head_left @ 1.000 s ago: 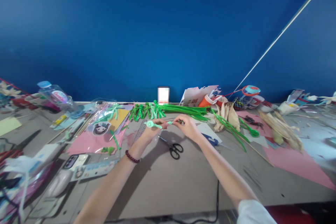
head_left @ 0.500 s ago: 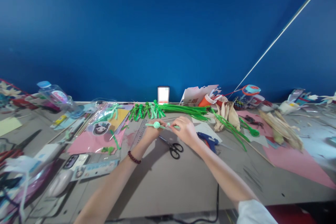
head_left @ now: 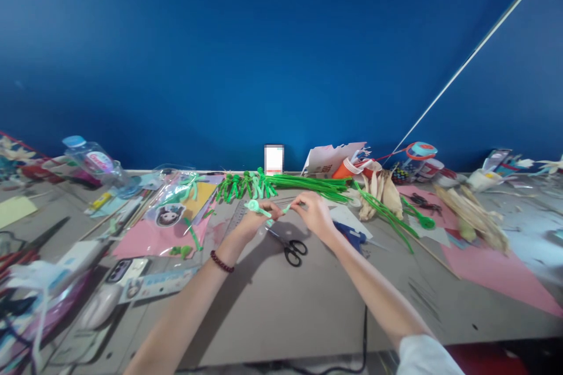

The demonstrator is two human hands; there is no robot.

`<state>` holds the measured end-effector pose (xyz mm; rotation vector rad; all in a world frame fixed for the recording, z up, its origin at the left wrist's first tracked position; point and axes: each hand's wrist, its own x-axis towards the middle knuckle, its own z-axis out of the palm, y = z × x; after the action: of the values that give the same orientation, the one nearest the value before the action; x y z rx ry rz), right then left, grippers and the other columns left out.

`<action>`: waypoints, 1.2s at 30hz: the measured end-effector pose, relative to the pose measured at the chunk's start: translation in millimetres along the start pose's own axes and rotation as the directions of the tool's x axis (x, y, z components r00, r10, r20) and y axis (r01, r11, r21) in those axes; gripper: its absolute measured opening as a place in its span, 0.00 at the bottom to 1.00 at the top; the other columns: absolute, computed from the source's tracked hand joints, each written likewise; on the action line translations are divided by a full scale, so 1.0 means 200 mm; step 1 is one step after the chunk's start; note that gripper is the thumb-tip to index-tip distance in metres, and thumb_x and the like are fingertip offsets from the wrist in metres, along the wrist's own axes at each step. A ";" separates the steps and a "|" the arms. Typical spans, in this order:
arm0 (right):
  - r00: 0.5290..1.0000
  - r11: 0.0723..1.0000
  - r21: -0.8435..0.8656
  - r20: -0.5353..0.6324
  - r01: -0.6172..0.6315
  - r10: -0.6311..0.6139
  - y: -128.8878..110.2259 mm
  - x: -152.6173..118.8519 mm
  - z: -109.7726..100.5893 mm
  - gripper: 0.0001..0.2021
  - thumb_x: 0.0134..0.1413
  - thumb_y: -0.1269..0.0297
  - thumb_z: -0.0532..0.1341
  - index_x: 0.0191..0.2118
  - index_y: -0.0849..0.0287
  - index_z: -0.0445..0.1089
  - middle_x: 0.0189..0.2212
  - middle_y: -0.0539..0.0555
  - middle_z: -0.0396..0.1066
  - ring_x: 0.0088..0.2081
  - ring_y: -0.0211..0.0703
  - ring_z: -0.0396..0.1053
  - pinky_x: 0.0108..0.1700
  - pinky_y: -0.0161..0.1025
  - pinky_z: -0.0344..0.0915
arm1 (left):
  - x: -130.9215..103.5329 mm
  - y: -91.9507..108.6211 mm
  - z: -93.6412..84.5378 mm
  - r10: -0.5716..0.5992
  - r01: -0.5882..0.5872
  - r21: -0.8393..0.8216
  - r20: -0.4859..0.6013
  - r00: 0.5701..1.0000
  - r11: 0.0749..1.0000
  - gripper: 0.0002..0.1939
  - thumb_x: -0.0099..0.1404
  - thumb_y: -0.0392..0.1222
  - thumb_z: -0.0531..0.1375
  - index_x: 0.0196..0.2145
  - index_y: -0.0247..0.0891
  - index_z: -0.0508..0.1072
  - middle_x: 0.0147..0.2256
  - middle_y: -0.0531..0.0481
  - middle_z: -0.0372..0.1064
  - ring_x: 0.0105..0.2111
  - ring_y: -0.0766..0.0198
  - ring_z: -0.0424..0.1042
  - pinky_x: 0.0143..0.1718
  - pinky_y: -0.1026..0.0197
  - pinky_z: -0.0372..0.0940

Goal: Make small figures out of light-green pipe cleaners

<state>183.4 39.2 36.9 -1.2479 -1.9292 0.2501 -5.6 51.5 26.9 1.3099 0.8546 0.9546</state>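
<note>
Pale green pipe cleaner [head_left: 264,209], coiled at its left end, is pinched between both hands just above the grey counter [head_left: 281,304]. Black scissors [head_left: 290,246] lie directly beneath, a blue glue gun [head_left: 352,233] just right of them, and green stems [head_left: 303,183] are piled behind. The left hand [head_left: 257,217] is closed on the coil, the right hand [head_left: 314,211] on the straight end, forearms converging.

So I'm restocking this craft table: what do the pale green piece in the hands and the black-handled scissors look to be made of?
The pale green piece, pinched between the left hand and right hand, looks like a fuzzy chenille stem, matte and soft, coiled into a disc at one end; it is too small to be sure. The scissors show glossy black loops, probably plastic, with grey blades, likely metal.
</note>
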 end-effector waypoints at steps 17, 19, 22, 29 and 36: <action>1.000 0.997 0.081 0.028 0.013 -0.015 0.00 0.01 0.01 0.06 0.52 0.66 0.63 0.26 0.57 0.70 0.26 0.51 0.72 0.32 0.44 0.67 0.34 0.37 0.60 | 0.01 0.02 0.06 -0.076 0.002 -0.310 -0.227 0.971 0.951 0.12 0.47 0.45 0.68 0.22 0.33 0.73 0.20 0.53 0.63 0.23 0.69 0.61 0.26 0.64 0.55; 1.000 0.997 0.079 0.028 0.003 -0.005 0.00 0.01 0.01 0.06 0.52 0.67 0.63 0.26 0.57 0.69 0.26 0.51 0.71 0.32 0.44 0.67 0.34 0.37 0.60 | 0.00 0.03 0.06 -0.050 -0.007 -0.248 -0.220 0.974 0.969 0.12 0.46 0.44 0.69 0.22 0.33 0.74 0.20 0.54 0.62 0.23 0.69 0.60 0.26 0.64 0.55; 0.999 0.995 0.097 0.033 -0.002 -0.001 0.00 0.01 0.01 0.04 0.52 0.69 0.62 0.27 0.57 0.70 0.26 0.51 0.71 0.32 0.43 0.68 0.33 0.37 0.60 | 0.00 0.04 0.05 -0.039 -0.001 -0.179 -0.222 0.974 0.984 0.12 0.43 0.42 0.70 0.25 0.34 0.76 0.23 0.52 0.66 0.24 0.69 0.61 0.27 0.64 0.56; 0.997 0.961 0.269 0.057 -0.067 0.054 -0.03 0.02 -0.01 0.06 0.53 0.61 0.62 0.33 0.57 0.73 0.32 0.53 0.75 0.34 0.43 0.71 0.35 0.36 0.65 | -0.01 0.05 0.05 -0.005 -0.002 -0.058 -0.122 0.993 0.998 0.09 0.48 0.43 0.66 0.21 0.34 0.73 0.20 0.53 0.63 0.24 0.67 0.60 0.26 0.63 0.55; 0.998 0.965 0.260 0.054 -0.043 0.030 -0.02 0.03 -0.05 0.07 0.56 0.63 0.59 0.34 0.56 0.76 0.34 0.54 0.76 0.37 0.43 0.72 0.40 0.38 0.66 | -0.02 0.03 0.05 -0.085 0.084 -0.028 -0.062 0.994 0.996 0.15 0.52 0.49 0.65 0.20 0.34 0.72 0.19 0.53 0.62 0.21 0.69 0.59 0.24 0.64 0.54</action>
<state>187.8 40.7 49.5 -1.1106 -1.8468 0.5413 1.2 44.3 33.7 1.2172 0.9367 0.9415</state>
